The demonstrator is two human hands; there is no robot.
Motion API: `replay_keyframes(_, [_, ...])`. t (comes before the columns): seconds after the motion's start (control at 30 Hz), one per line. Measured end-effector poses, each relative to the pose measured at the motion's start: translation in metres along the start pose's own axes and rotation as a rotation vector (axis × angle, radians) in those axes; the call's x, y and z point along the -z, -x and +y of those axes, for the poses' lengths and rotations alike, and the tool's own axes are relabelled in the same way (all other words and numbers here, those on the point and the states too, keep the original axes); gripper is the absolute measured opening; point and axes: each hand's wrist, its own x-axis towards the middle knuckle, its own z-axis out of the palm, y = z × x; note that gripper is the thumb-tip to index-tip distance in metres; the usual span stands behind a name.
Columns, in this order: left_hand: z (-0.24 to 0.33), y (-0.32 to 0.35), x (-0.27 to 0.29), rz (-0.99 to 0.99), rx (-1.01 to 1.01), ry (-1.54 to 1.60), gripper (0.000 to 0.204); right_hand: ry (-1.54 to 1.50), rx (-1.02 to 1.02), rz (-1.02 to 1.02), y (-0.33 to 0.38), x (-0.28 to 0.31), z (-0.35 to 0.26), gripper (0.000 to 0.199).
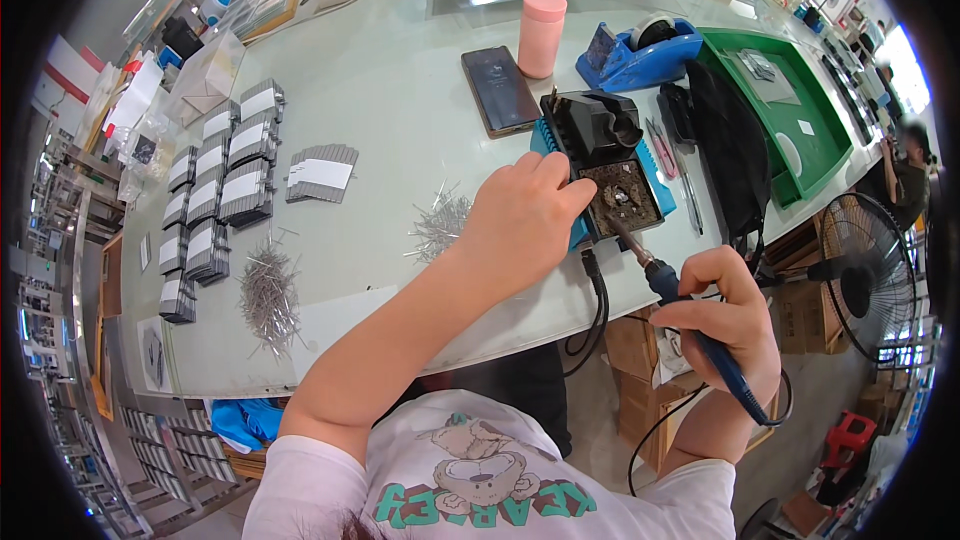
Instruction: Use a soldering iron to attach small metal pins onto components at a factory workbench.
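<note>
My right hand [728, 315] is closed around the blue handle of a soldering iron [715, 352]. The iron's metal tip reaches into the brown, crusted cleaning tray [625, 192] of a black and blue soldering station [597, 127]. Curled against the left side of that station, my left hand [528, 212] grips its edge; the fingertips are partly hidden. Just left of this hand lies a loose pile of thin metal pins [440, 224]. A bigger pin pile [268, 295] sits farther left. Between the piles and the stacks is a fanned grey bundle with a white band [321, 172].
Banded grey stacks [226, 163] stand at the left. Beyond the station are a phone [499, 90], a pink bottle [542, 35] and a blue tape dispenser [640, 52]. A black bag [730, 145], green tray [815, 125] and fan [865, 275] are at the right. Cables [598, 305] hang over the table edge.
</note>
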Motion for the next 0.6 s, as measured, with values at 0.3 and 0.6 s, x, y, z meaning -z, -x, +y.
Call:
replay_keyframes(0.3, [0.001,0.004,0.002,-0.006,-0.031,0.027,0.024,-0.112,0.01,0.353,0.016,0.008,0.013,0.021])
replay_keyframes(0.6, [0.001,0.006,0.003,-0.067,0.023,0.046,0.041,-0.021,-0.064,0.387,-0.006,-0.009,0.018,0.012])
